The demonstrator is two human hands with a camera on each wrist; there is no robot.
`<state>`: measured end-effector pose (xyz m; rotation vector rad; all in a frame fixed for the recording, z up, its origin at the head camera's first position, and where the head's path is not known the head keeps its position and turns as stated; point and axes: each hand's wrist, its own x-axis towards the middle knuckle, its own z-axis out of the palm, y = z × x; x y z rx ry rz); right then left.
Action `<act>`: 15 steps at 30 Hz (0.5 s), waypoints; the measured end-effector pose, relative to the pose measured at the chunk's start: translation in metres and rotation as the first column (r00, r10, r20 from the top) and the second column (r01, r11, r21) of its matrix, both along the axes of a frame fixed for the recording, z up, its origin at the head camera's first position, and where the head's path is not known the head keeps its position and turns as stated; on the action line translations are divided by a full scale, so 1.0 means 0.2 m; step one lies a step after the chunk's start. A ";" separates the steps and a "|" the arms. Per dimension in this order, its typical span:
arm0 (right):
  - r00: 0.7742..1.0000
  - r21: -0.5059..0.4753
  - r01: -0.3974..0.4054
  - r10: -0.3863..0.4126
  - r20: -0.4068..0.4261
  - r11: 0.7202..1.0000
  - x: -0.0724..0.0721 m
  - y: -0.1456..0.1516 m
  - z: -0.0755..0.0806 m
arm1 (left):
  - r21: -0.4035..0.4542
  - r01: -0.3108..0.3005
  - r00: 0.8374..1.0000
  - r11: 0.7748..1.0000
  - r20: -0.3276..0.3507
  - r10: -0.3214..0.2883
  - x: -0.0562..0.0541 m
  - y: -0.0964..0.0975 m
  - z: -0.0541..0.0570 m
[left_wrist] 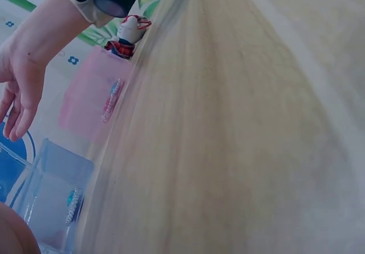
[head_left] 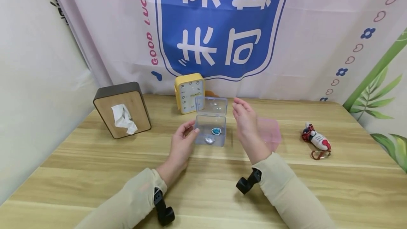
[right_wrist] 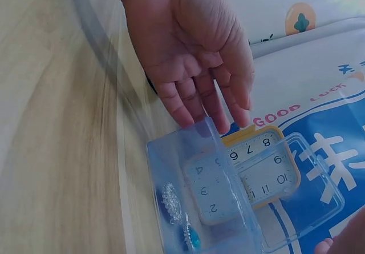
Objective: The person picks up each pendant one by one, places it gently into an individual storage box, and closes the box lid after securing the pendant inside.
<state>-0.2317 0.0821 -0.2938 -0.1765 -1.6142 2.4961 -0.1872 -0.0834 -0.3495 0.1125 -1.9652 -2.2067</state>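
A small clear blue plastic box stands on the table with its hinged lid raised. Inside lie a teal gem piece with a sparkling rim and a clear sparkling gem piece. My left hand is at the box's left side, its loosely extended fingertips against or just beside the wall. My right hand is held up to the right of the lid, apart from it, with fingers extended and nothing in them. Behind it is a pink translucent box, partly hidden; a beaded-looking piece shows there.
A yellow clock stands behind the blue box. At the left is a tissue box with a tissue sticking out. A plush keychain with a red carabiner lies at the right. A printed cloth hangs along the table's back edge.
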 end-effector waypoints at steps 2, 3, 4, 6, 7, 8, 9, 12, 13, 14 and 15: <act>1.000 -0.001 0.009 -0.009 0.004 1.000 -0.02 -0.02 0.00 | 0.015 0.001 1.000 1.000 0.011 -0.002 -0.01 0.00 -0.01; 1.000 0.004 0.013 -0.013 0.006 1.000 -0.03 -0.02 -0.01 | 0.018 0.001 1.000 1.000 0.017 -0.002 -0.01 0.00 -0.02; 1.000 0.006 0.017 -0.017 0.008 1.000 -0.04 -0.03 -0.01 | 0.019 0.002 1.000 1.000 0.027 -0.003 -0.01 0.01 -0.02; 1.000 0.009 0.023 -0.024 0.013 1.000 -0.05 -0.04 -0.01 | 0.016 0.010 0.999 1.000 0.038 -0.011 -0.02 0.01 -0.03; 1.000 0.013 0.025 -0.025 0.018 1.000 -0.06 -0.05 -0.01 | 0.015 0.014 0.999 1.000 0.046 -0.015 -0.02 0.01 -0.04; 1.000 0.014 0.022 -0.022 0.020 1.000 -0.06 -0.05 -0.01 | 0.015 0.019 0.998 1.000 0.053 -0.020 -0.02 0.01 -0.04; 1.000 0.019 0.018 -0.018 0.022 1.000 -0.07 -0.06 -0.01 | 0.017 0.023 0.998 1.000 0.056 -0.024 -0.02 0.01 -0.05; 1.000 0.022 0.005 -0.006 0.029 1.000 -0.08 -0.07 -0.02 | 0.029 0.031 0.997 0.999 0.074 -0.033 -0.02 0.02 -0.06; 1.000 0.022 0.001 -0.002 0.029 1.000 -0.08 -0.07 -0.02 | 0.029 0.031 0.997 0.999 0.076 -0.033 -0.02 0.02 -0.06; 1.000 0.024 -0.001 0.000 0.028 1.000 -0.08 -0.07 -0.02 | 0.031 0.031 0.996 0.999 0.080 -0.033 -0.03 0.02 -0.06; 1.000 0.027 -0.001 0.000 0.029 1.000 -0.09 -0.07 -0.02 | 0.031 0.031 0.996 0.999 0.082 -0.034 -0.03 0.02 -0.06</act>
